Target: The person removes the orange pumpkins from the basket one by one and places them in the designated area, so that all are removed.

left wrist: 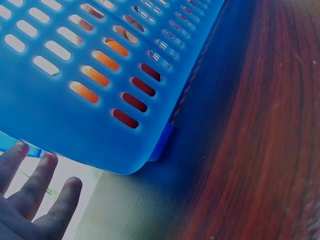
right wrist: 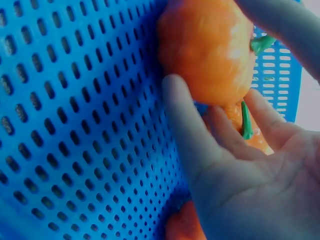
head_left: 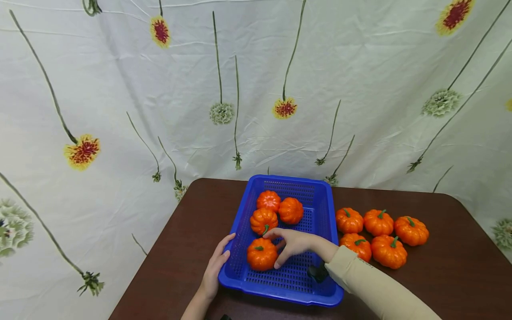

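Observation:
A blue plastic basket [head_left: 334, 222] with slotted walls holds several small orange pumpkins with green stems. My right hand [head_left: 294, 243] is inside it, fingers spread beside the nearest pumpkin [head_left: 262, 255]. In the right wrist view, the thumb [right wrist: 182, 107] reaches that pumpkin [right wrist: 210, 50] at its edge, and other fingers extend past it. My left hand [head_left: 214, 269] rests against the basket's left rim. The left wrist view shows the fingers [left wrist: 62, 202] of this hand straight and apart beside the slotted wall [left wrist: 65, 110].
More orange pumpkins [head_left: 378, 222] sit in two rows on the dark brown table [head_left: 180, 231], right of the basket. A white cloth [head_left: 180, 89] printed with flowers hangs behind the table. The right sleeve [head_left: 372, 284] crosses over the basket's right rim.

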`<state>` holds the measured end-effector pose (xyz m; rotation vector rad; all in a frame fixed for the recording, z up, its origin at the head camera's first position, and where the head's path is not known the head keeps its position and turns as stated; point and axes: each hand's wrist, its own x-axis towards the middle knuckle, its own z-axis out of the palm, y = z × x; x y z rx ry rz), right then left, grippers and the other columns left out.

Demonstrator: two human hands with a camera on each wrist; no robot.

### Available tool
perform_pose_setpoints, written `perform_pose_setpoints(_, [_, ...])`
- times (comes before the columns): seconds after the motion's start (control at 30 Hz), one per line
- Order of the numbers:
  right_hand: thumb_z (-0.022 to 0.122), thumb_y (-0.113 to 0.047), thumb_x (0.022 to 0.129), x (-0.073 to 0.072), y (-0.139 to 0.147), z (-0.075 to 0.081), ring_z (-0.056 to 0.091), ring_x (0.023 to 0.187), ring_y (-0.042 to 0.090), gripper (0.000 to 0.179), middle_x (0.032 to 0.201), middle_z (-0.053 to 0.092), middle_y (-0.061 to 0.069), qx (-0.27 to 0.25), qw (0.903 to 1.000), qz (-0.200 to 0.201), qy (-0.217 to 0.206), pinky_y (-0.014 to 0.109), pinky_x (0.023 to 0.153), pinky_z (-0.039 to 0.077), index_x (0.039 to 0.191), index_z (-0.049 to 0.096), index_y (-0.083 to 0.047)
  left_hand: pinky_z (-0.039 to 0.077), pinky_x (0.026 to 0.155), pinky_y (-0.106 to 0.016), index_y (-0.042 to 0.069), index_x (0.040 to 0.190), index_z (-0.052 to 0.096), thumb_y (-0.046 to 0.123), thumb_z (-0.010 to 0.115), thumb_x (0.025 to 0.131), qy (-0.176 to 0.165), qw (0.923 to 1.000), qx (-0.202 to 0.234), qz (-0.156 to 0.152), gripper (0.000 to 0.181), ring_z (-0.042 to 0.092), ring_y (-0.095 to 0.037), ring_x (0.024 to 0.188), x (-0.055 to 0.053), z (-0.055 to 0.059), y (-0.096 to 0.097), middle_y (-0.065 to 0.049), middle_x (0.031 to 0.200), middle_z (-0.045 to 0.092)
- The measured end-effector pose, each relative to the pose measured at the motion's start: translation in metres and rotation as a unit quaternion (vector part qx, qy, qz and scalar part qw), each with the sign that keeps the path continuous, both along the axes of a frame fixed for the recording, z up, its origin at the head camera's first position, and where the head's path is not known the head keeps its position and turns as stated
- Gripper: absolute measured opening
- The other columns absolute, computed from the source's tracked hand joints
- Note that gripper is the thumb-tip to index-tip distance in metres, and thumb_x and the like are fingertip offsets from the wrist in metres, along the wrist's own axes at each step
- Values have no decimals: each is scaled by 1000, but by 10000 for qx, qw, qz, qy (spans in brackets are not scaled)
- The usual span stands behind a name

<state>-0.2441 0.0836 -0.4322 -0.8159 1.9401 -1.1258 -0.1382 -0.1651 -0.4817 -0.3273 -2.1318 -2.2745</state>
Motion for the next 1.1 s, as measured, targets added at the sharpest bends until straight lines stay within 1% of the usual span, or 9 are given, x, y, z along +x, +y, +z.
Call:
perform_pose_setpoints(0.17, [75,0,74,2,-2,0,54,111,29,74,140,38,13,-127,9985,226,-485,33,84,49,138,39,-6,39,95,-25,9,144,32,20,31,100,-25,10000,11,5,45,42,-22,123,0,1,1,-19,146,28])
perform_pose_setpoints(0.27, [75,0,74,3,-3,1,58,106,26,75,138,41,12,-91,9978,308,-584,32,82,49,139,37,-6,39,95,-26,9,144,32,20,31,100,-36,10000,35,-7,45,41,-24,124,0,1,1,-19,147,28])
perform_pose_setpoints(0.47, [73,3,75,6,-3,1,62,97,26,77,129,48,8,-140,9963,416,-740,31,79,50,142,34,-4,38,96,-25,8,144,31,21,32,100,-21,10000,6,0,45,40,-24,125,0,2,1,-20,147,27])
perform_pose_setpoints(0.53, [72,4,76,6,-4,1,62,97,26,75,125,49,7,-157,9961,458,-740,31,79,51,141,37,-4,38,96,-25,8,144,31,20,32,100,-15,10000,1,24,45,40,-24,125,0,2,1,-20,146,28])
perform_pose_setpoints(0.6, [73,2,76,5,-4,-1,62,97,25,71,123,50,6,-136,9965,525,-640,30,79,50,139,41,-5,38,96,-25,8,143,32,20,32,100,-16,10000,-20,52,45,40,-24,125,0,1,1,-19,146,28])
perform_pose_setpoints(0.73, [72,1,77,3,-5,-2,59,102,22,64,125,49,6,-184,9962,677,-507,28,82,49,135,47,-7,38,96,-24,8,143,33,20,32,100,1,10000,-55,81,45,40,-23,125,0,1,1,-19,146,28])
perform_pose_setpoints(0.83, [72,-2,79,4,-5,-2,58,105,21,61,125,48,6,-259,9955,712,-570,29,83,49,134,47,-9,37,96,-24,8,143,32,20,32,100,3,10000,-23,49,45,39,-23,125,0,1,1,-19,147,27])
perform_pose_setpoints(1.0, [70,-9,83,5,-5,-1,62,99,21,52,125,51,10,-337,9953,688,-591,30,83,49,129,48,-11,37,96,-23,7,144,31,20,32,100,41,10000,36,-5,45,39,-21,125,0,1,1,-20,147,26])
perform_pose_setpoints(1.1, [68,-9,85,5,-6,-1,63,95,21,45,124,53,14,-442,9951,633,-619,31,82,50,124,47,-10,38,96,-24,6,143,31,19,31,100,96,9999,43,-32,45,40,-21,125,0,0,1,-21,147,27])
